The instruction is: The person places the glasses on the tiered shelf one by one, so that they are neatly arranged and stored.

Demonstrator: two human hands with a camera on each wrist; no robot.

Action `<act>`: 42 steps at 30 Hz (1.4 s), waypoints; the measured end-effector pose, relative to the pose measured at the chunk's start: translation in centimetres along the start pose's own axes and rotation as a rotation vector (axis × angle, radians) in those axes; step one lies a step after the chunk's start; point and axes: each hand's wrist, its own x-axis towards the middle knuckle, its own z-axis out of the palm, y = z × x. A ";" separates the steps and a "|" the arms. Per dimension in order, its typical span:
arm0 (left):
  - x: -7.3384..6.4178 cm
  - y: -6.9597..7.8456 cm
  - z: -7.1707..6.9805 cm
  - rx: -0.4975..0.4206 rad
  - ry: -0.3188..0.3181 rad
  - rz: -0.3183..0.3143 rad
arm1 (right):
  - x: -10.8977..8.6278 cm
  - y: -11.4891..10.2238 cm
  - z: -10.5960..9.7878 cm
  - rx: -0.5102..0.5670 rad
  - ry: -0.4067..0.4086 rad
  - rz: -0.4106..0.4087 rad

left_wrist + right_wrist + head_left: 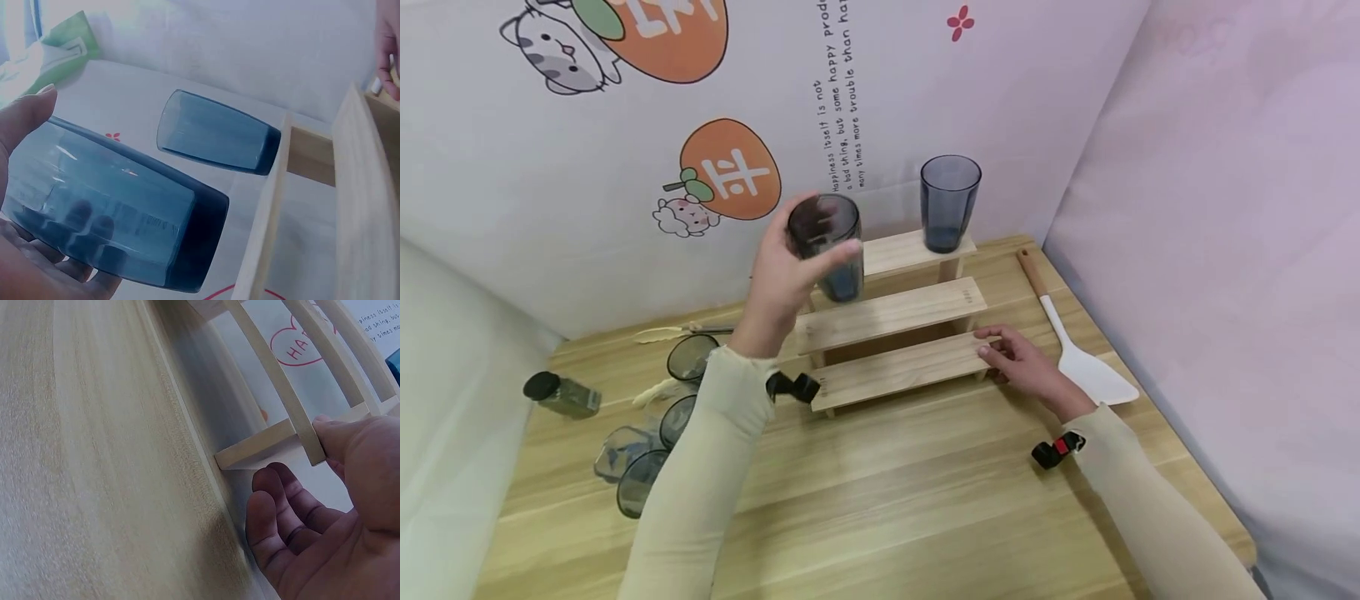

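My left hand (782, 271) grips a blue-tinted glass tumbler (842, 271), thumb on one side and fingers round the other, close over the back of a three-step wooden rack (887, 317). A second blue tumbler (949, 204) stands upright on the rack's top step, at its right end. In the left wrist view the held tumbler (119, 206) is near the standing tumbler (215, 134). My right hand (1022, 367) pinches the right end of the lowest step, and in the right wrist view its thumb presses the plank (300, 419) while other fingers curl below.
Several glasses (642, 483) stand at the left of the table, partly hidden by my left sleeve. Near them are a black-lidded jar (561, 394) and tongs (658, 335). A white spatula (1093, 375) with a wooden handle lies right of the rack. A printed wall cloth (880, 100) hangs behind.
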 end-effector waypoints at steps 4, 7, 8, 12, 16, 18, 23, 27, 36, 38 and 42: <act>2.7 -0.1 0.5 0.040 0.012 -0.063 | 0.3 0.0 0.3 0.009 -0.002 -0.001; 4.3 -0.6 0.9 0.050 0.031 -0.098 | 0.4 -0.1 0.5 0.014 -0.008 -0.011; 4.7 -0.8 1.0 0.047 0.032 -0.103 | 0.4 -0.1 0.6 0.015 -0.008 -0.012; 6.1 -1.7 1.6 0.046 0.028 -0.125 | 0.4 -0.2 0.6 0.005 -0.001 -0.013; 6.5 -2.4 2.1 0.056 0.029 -0.151 | 0.4 -0.4 0.6 -0.001 -0.001 -0.012; 6.5 -2.6 2.2 0.058 0.036 -0.163 | 0.4 -0.5 0.6 0.004 -0.003 -0.011; 6.7 -3.0 2.7 0.037 0.026 -0.150 | 0.3 -0.4 0.5 0.000 -0.005 -0.007; 6.8 -3.4 3.1 0.034 0.012 -0.143 | 0.3 -0.2 0.4 -0.007 -0.005 -0.013; 6.7 -4.3 3.3 0.066 0.014 -0.145 | 0.3 0.2 0.2 0.000 -0.011 -0.014; 6.6 -4.4 3.3 0.083 0.026 -0.139 | 0.3 0.3 0.1 -0.005 -0.008 -0.015; 5.7 -4.5 3.2 0.121 0.061 -0.092 | 0.1 0.4 -0.1 -0.004 0.002 -0.010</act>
